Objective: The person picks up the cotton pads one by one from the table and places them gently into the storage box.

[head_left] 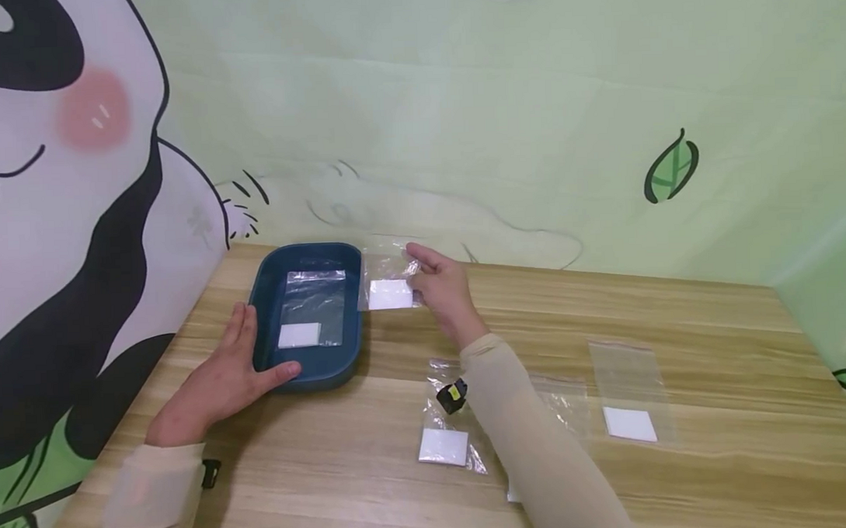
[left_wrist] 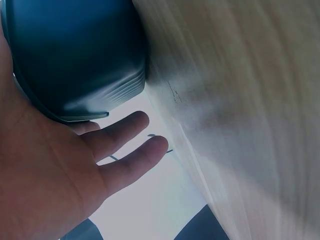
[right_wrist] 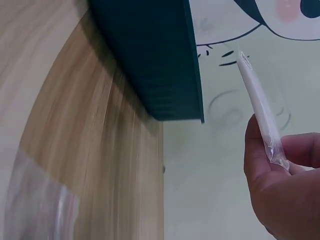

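Clear plastic with a white card inside makes up the held bag (head_left: 390,267), which the right hand (head_left: 443,290) pinches between thumb and fingers along its right side. That bag is raised off the table (head_left: 734,370), just beside the right rim of the blue tray (head_left: 334,368); whether it touches the rim, I cannot tell. The left hand (head_left: 220,384) steadies the tray from the left: its thumb lies over the near rim, and its fingers stretch out straight along the outer side, not curled round anything. Inside the tray lies 1 bag (head_left: 317,303) with a white card. Another 3 bags rest on the table: 1 near bag (head_left: 443,447), 1 partly hidden bag (head_left: 570,402) beneath the right forearm, and 1 right bag (head_left: 630,389). Moving the held bag into the tray looks like the step in hand. The next move probably calls for shifting left over the rim, lowering, then loosening the pinch.
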Demonstrator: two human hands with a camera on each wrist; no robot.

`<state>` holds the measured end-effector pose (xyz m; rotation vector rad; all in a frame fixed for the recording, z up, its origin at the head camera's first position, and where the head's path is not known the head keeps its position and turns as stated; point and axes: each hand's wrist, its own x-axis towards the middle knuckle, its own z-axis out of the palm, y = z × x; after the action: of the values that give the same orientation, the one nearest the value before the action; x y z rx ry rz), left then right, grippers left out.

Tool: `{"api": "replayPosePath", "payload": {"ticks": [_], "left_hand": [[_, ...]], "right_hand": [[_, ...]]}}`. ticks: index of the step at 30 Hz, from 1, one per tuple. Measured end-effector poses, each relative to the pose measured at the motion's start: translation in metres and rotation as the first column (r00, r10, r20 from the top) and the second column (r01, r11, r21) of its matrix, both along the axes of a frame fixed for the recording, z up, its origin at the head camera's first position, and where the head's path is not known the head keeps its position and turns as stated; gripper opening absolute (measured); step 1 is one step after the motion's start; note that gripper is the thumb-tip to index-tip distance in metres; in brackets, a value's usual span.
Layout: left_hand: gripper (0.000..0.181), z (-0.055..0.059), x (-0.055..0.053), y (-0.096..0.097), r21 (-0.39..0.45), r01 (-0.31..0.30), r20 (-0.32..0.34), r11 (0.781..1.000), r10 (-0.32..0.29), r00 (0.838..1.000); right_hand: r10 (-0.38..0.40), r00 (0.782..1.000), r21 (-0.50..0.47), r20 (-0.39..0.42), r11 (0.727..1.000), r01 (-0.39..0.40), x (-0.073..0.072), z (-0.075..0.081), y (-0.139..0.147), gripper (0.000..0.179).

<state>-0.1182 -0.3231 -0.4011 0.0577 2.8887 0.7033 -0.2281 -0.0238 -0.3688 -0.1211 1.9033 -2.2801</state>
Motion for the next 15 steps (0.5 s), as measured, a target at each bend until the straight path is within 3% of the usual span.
{"api": "replayPosePath", "payload": {"ticks": [15], "left_hand": [[0.125,0.001,0.000,-0.001,-0.004,-0.003,0.003,1.000,0.003,1.000]], "right_hand": [[0.033,0.998,0.033,0.049,0.999,-0.035,0.002,0.000,-0.035,0.059]]}}
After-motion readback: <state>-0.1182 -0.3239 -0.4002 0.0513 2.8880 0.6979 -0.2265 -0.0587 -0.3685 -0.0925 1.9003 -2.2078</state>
